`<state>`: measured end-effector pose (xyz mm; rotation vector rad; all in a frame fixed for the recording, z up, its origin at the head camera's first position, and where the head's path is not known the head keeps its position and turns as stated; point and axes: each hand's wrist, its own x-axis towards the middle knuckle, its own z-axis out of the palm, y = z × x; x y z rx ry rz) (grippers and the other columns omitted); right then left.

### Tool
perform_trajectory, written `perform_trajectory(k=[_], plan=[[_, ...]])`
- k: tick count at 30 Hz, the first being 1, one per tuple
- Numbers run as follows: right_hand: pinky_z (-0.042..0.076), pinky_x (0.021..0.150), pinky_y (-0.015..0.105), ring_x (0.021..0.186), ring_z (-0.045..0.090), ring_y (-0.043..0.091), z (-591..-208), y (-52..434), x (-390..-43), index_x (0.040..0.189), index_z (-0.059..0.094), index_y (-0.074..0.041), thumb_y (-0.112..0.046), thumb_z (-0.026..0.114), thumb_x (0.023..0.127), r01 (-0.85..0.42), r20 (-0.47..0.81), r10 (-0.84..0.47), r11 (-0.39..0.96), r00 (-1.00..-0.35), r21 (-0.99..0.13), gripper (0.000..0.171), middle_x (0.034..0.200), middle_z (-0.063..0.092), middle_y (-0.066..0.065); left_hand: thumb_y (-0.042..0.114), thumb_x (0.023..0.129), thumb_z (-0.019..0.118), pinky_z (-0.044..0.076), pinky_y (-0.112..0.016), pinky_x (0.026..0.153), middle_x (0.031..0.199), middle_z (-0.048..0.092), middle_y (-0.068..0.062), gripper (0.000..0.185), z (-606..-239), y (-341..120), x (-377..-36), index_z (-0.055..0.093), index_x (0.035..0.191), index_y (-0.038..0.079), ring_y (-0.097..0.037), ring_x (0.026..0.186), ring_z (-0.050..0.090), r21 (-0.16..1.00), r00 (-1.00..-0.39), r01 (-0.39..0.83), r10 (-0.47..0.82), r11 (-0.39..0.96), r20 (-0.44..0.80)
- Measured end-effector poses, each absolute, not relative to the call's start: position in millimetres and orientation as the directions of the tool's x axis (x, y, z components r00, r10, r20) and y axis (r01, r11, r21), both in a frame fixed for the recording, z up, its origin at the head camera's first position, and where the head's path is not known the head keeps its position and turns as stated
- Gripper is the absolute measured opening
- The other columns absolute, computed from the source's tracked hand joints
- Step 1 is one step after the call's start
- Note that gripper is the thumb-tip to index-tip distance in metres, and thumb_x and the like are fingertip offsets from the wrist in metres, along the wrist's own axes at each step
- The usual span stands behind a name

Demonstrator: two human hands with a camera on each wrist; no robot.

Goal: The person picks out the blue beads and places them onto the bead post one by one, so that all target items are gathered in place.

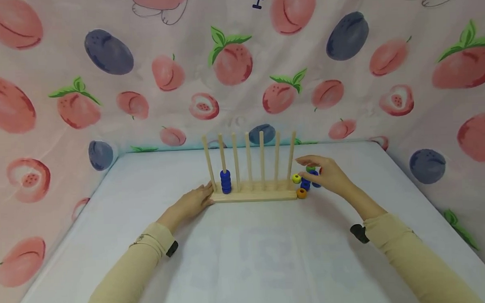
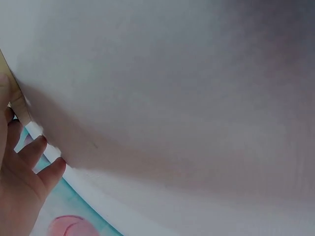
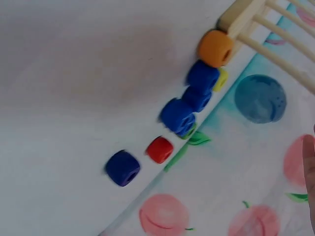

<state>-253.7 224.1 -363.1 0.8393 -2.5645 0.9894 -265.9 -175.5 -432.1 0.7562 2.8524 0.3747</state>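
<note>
Lying crosswise, the rack (image 1: 252,197) points its pegs (image 1: 248,162) upward.

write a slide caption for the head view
Left hand touches a wooden peg rack with stacked blue beads; right hand is near loose beads.

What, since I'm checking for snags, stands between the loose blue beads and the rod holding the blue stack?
The orange bead and yellow bead lie at the right end of the stand, beside the loose blue beads; then five bare rods stand before the blue stack. Nothing visible blocks its rod from above.
</note>
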Motion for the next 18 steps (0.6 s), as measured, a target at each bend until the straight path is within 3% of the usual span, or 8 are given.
perform_trajectory(k=[4, 18], plan=[[0.054, 0.082, 0.052, 0.098, 0.064, 0.037, -371, 235, -256, 0.116, 0.062, 0.004, 0.002, 0.069, 0.082, -0.567, 0.385, -0.417, 0.643, -0.823, -0.514, 0.035, 0.112, 0.066, 0.022, 0.029, 0.100, 0.046, 0.030, -0.057, 0.110, 0.153, 0.025, -0.018, 0.056, -435, -177, -264, 0.033, 0.144, -0.002, -0.042, 0.137, 0.031, 0.283, -0.855, 0.469, 0.510, 0.837, -0.090], [0.046, 0.095, 0.057, 0.112, 0.057, 0.044, -385, 263, -266, 0.120, 0.059, 0.004, -0.015, 0.068, 0.087, -0.449, 0.222, -0.396, 0.697, -0.891, -0.559, 0.040, 0.120, 0.061, 0.027, 0.029, 0.099, 0.046, 0.029, -0.058, 0.110, 0.154, 0.023, -0.016, 0.056, -429, -177, -266, 0.031, 0.145, 0.001, -0.042, 0.137, 0.030, 0.314, -0.849, 0.457, 0.513, 0.832, -0.126]])
